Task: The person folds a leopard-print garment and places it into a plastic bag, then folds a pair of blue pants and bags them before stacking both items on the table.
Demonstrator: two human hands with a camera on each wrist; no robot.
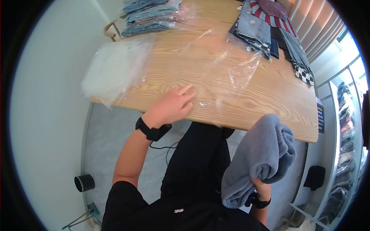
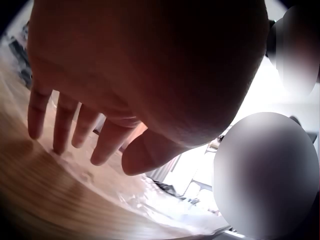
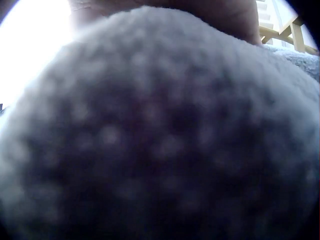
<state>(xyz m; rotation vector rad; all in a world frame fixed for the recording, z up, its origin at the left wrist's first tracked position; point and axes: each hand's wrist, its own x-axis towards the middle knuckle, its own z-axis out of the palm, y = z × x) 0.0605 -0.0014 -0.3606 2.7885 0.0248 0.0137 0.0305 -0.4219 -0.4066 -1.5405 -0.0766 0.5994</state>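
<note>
A bundle of folded grey fleece cloth (image 1: 254, 150) is held in my right hand (image 1: 263, 188), off the table's front right edge. The fleece covers most of that hand's fingers and fills the right wrist view with blurred grey pile (image 3: 160, 135). My left hand (image 1: 173, 104) is at the front edge of the wooden table, palm down. In the left wrist view its fingers (image 2: 65, 120) are spread and reach down to a clear plastic bag (image 1: 235, 71) lying flat on the wood. Nothing shows in its palm.
A pile of clear bags (image 1: 117, 67) lies at the table's left end. Behind it is a stack of bagged folded jeans (image 1: 150, 17). More folded denim (image 1: 252, 30) and checkered-cuff jeans (image 1: 300, 57) lie at the far right. A shelf of clothing (image 1: 345, 146) stands at right.
</note>
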